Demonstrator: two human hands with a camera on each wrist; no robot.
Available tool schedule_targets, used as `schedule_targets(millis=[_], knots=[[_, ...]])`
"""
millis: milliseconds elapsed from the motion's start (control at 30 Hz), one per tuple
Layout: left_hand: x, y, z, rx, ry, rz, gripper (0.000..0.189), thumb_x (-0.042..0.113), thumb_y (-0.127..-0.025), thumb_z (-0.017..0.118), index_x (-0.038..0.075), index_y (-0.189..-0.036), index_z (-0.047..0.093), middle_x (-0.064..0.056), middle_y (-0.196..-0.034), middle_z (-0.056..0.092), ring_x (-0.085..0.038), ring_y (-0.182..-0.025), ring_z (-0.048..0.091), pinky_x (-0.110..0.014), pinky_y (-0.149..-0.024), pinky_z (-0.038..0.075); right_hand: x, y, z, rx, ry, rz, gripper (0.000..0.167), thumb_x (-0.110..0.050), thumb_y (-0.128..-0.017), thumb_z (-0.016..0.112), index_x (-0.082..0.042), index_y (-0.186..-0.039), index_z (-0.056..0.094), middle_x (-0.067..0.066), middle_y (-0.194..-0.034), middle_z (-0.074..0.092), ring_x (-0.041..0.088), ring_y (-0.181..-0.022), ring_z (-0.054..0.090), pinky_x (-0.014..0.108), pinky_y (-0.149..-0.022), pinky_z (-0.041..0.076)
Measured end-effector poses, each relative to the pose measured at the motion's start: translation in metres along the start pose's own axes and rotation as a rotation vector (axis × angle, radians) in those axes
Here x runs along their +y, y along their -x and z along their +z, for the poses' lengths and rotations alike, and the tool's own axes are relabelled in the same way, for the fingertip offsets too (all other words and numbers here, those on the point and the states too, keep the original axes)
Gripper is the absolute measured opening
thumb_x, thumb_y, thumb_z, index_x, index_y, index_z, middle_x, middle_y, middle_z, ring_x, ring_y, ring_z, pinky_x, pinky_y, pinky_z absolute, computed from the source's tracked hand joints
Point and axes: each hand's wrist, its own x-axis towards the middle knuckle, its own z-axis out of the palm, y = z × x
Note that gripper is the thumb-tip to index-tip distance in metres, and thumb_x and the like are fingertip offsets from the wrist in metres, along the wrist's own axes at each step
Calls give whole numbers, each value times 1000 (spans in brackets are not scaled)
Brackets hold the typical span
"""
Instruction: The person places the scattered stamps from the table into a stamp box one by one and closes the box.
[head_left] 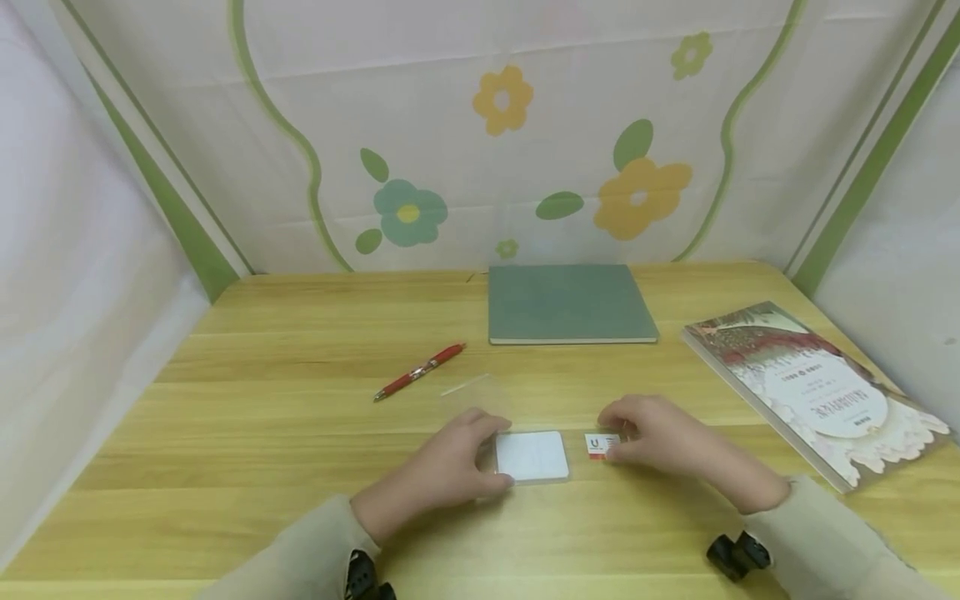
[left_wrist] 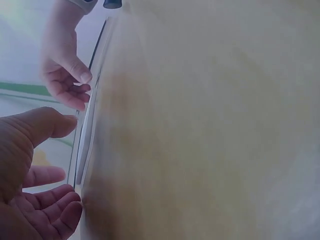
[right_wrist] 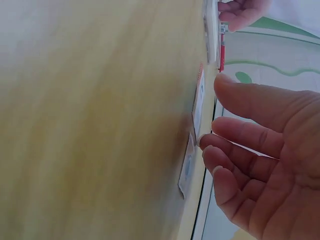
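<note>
A flat clear plastic case (head_left: 531, 456) with a white face lies on the table in the head view. My left hand (head_left: 465, 457) is at its left end, thumb near the lower corner and fingertips near the upper one, with space between them. To the right lies a small white card (head_left: 597, 444) with a dark U-shaped mark and a red strip. My right hand (head_left: 651, 433) is over that card's right side, fingers loosely bent and thumb apart from them. In the right wrist view, a fingertip is right at two small flat cards (right_wrist: 199, 102) lying end to end.
A red pen (head_left: 420, 372) lies behind my left hand, beside a thin transparent sheet (head_left: 480, 396). Farther back is a green-grey notebook (head_left: 570, 304). A printed booklet (head_left: 813, 392) lies to the right. A flowered cloth (head_left: 450, 100) hangs behind the wooden table (head_left: 247, 417).
</note>
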Motion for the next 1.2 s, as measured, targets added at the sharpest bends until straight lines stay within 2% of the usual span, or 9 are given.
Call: schedule_targets(millis=[200, 500, 1200], knots=[[-3, -1, 1, 11, -21, 5, 60, 30, -72, 75, 8, -124, 56, -2, -113, 53, -13, -96, 50, -29, -84, 46, 0, -1, 4, 14, 20, -1, 28, -18, -73, 76, -7, -97, 67, -2, -90, 63, 12, -81, 55, 33, -71, 47], [-5, -3, 6, 8, -107, 17, 56, 33, -73, 74, 8, -121, 58, 0, -111, 52, -14, -98, 47, -28, -82, 46, 1, -3, 7, 21, 50, -20, 20, -13, -72, 76, -10, -89, 66, -5, -85, 60, 9, -77, 52, 31, -69, 46], [-7, -3, 8, 19, -119, 16, 55, 35, -74, 74, 9, -121, 59, 0, -111, 52, -14, -100, 47, -30, -84, 45, -1, -7, 5, -22, -48, 22, 19, -7, -71, 75, -12, -81, 59, -4, -75, 53, 11, -68, 45, 26, -61, 40]])
